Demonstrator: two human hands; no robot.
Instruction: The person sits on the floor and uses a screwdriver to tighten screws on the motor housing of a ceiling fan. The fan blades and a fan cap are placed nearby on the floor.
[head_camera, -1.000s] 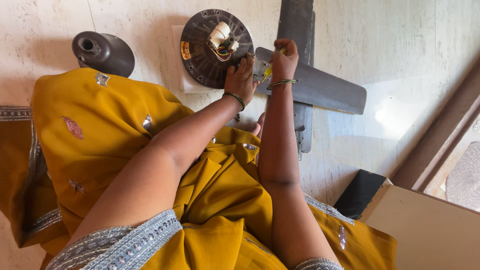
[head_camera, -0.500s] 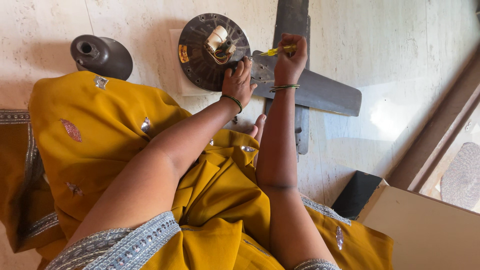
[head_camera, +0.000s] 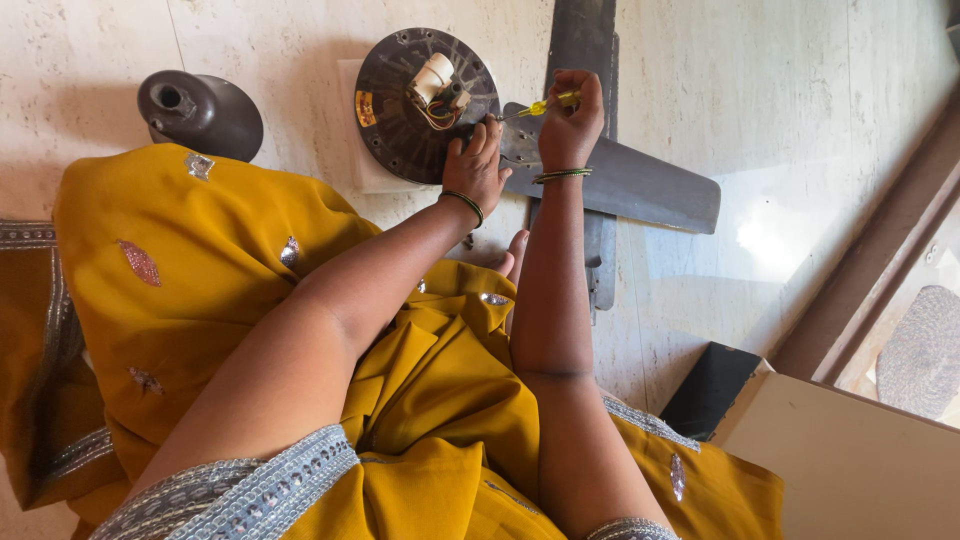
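Note:
A dark round ceiling-fan motor (head_camera: 400, 110) lies on the pale floor with a white part and coloured wires (head_camera: 437, 85) at its centre. My left hand (head_camera: 476, 165) rests on the motor's lower right rim, fingers spread against it. My right hand (head_camera: 572, 120) is closed around a yellow-handled screwdriver (head_camera: 540, 106), whose tip points left at the bracket where a grey fan blade (head_camera: 640, 185) meets the motor. Both wrists carry thin green bangles.
A dark bell-shaped fan cover (head_camera: 200, 112) lies at the upper left. Another grey blade (head_camera: 585, 60) runs up and down under the first. A black box (head_camera: 712, 388) and a beige panel (head_camera: 860, 470) sit at lower right, by a wooden door frame (head_camera: 880, 260). My mustard-yellow garment (head_camera: 220, 260) covers my lap.
My right hand has lifted off the blade bracket and brought the screwdriver level, its tip now aimed left at the bracket. My left hand stays on the motor rim.

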